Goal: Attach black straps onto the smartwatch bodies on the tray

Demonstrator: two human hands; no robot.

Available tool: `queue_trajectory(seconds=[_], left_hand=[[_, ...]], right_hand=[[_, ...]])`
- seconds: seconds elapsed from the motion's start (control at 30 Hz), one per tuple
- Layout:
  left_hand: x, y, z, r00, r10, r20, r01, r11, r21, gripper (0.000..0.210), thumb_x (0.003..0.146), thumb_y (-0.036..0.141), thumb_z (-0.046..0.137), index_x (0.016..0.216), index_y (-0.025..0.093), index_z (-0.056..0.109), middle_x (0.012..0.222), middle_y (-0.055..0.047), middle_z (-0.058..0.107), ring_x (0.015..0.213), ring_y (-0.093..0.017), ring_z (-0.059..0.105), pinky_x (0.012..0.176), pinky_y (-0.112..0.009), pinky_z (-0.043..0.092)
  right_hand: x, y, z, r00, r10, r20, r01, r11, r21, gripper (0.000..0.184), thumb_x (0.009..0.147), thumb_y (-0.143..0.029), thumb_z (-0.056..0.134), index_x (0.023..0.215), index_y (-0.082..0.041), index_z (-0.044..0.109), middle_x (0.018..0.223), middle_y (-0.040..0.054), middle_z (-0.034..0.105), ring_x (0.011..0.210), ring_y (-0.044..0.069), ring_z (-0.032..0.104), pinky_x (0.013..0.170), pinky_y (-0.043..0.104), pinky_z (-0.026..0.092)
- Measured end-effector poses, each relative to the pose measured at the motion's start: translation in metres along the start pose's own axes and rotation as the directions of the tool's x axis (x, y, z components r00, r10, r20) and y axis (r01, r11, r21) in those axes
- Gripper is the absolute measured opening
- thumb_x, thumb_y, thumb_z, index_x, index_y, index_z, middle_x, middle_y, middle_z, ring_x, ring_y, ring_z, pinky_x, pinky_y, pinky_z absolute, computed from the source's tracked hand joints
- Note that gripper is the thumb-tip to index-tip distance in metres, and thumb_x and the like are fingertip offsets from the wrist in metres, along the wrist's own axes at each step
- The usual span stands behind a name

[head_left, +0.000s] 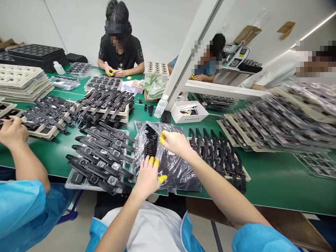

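Observation:
A clear plastic bag (180,171) lies in front of me, packed with black watch straps (151,140) that show through its left part. My right hand (175,142), with yellow finger cots, pinches the bag's plastic near its upper middle. My left hand (148,176), also in yellow cots, rests over the lower left of the bag, fingers spread and thumb apart. Left of the bag, rows of black smartwatches (101,162) with straps cover a clear tray. Right of it, more strapped black watches (214,154) stand in a cream tray.
A water bottle (161,106) and a white box (189,112) stand behind the bag. Stacked trays (278,119) fill the right side; more watch-laden trays (105,105) lie at left. A co-worker's hand (13,131) is at far left, and another person (120,45) sits opposite.

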State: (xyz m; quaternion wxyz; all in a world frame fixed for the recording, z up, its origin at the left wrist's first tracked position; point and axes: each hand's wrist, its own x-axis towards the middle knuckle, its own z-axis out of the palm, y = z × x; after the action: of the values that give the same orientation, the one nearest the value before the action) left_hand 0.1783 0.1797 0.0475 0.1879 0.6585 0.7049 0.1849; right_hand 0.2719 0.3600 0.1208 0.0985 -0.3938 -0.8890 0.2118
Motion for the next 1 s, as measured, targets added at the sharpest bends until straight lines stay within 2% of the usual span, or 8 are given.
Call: queue_trajectory(seconds=[0.07,0.13,0.2,0.33,0.4,0.57,0.8,1.0], left_hand=[[-0.009,0.007,0.018,0.996,0.05,-0.074,-0.042,0.994,0.105,0.061,0.098,0.033,0.062,0.15,0.007,0.048,0.158,-0.023,0.049,0.156,-0.045,0.03,0.125,-0.068,0.029],[-0.015,0.011,0.027,0.987,0.117,-0.111,-0.1,0.984,0.148,0.052,0.099,0.026,0.057,0.147,0.006,0.052,0.151,-0.022,0.056,0.151,-0.043,0.039,0.124,-0.066,0.032],[-0.02,0.014,0.03,0.981,0.152,-0.117,-0.132,0.978,0.163,0.046,0.099,0.024,0.058,0.141,0.005,0.056,0.137,-0.022,0.064,0.139,-0.04,0.053,0.118,-0.059,0.043],[-0.036,0.015,0.036,0.977,0.121,-0.176,-0.08,0.971,0.224,0.069,0.091,0.034,0.075,0.146,0.001,0.051,0.143,-0.026,0.058,0.134,-0.041,0.053,0.108,-0.054,0.051],[-0.044,0.013,0.044,0.972,0.122,-0.202,-0.068,0.964,0.257,0.078,0.086,0.037,0.081,0.149,0.003,0.049,0.144,-0.025,0.059,0.133,-0.04,0.053,0.107,-0.053,0.051],[-0.049,0.008,0.051,0.958,0.182,-0.223,-0.111,0.948,0.299,0.067,0.089,0.032,0.079,0.145,0.005,0.053,0.136,-0.021,0.063,0.124,-0.035,0.057,0.103,-0.05,0.051],[-0.035,0.005,0.031,0.93,0.297,-0.215,-0.226,0.926,0.302,0.035,0.093,0.016,0.064,0.127,0.008,0.065,0.12,-0.016,0.068,0.108,-0.03,0.059,0.095,-0.047,0.049],[-0.026,0.0,0.029,0.933,0.321,-0.164,-0.253,0.907,0.338,0.041,0.097,0.02,0.06,0.136,0.008,0.061,0.117,-0.016,0.069,0.101,-0.029,0.06,0.087,-0.044,0.049]], right_hand=[[-0.009,-0.02,0.012,0.984,-0.172,-0.049,0.167,0.982,-0.092,0.026,0.098,-0.024,0.05,0.117,-0.016,0.067,0.114,0.0182,0.069,0.11,0.032,0.064,0.083,0.039,0.052],[-0.016,-0.035,0.029,0.925,-0.379,0.04,0.381,0.921,-0.079,0.043,0.101,-0.026,0.05,0.142,-0.017,0.055,0.136,0.02,0.062,0.121,0.031,0.062,0.093,0.042,0.055],[-0.017,-0.037,0.046,0.878,-0.445,0.178,0.459,0.887,-0.046,0.066,0.097,-0.029,0.061,0.157,-0.018,0.039,0.152,0.0228,0.051,0.137,0.035,0.054,0.107,0.05,0.051],[-0.005,-0.007,0.062,0.929,-0.12,0.35,0.219,0.941,-0.258,0.124,0.074,-0.047,0.087,0.168,-0.011,0.014,0.17,0.037,0.015,0.158,0.056,0.011,0.118,0.078,0.02],[0.004,0.009,0.061,0.918,0.009,0.396,0.141,0.927,-0.347,0.139,0.065,-0.053,0.092,0.169,-0.009,0.01,0.169,0.04,0.007,0.156,0.061,0.007,0.118,0.079,0.016],[0.014,0.016,0.061,0.923,-0.112,0.367,0.278,0.854,-0.44,0.124,0.065,-0.034,0.087,0.166,-0.004,0.021,0.167,0.0383,0.022,0.156,0.055,0.019,0.121,0.067,0.024],[0.01,0.026,0.058,0.924,-0.328,0.199,0.38,0.852,-0.361,0.088,0.072,-0.041,0.08,0.146,-0.003,0.051,0.147,0.029,0.054,0.142,0.045,0.043,0.118,0.055,0.037],[0.012,0.03,0.065,0.901,-0.37,0.227,0.427,0.846,-0.318,0.088,0.071,-0.042,0.082,0.144,-0.004,0.051,0.15,0.0298,0.05,0.142,0.043,0.044,0.117,0.057,0.038]])
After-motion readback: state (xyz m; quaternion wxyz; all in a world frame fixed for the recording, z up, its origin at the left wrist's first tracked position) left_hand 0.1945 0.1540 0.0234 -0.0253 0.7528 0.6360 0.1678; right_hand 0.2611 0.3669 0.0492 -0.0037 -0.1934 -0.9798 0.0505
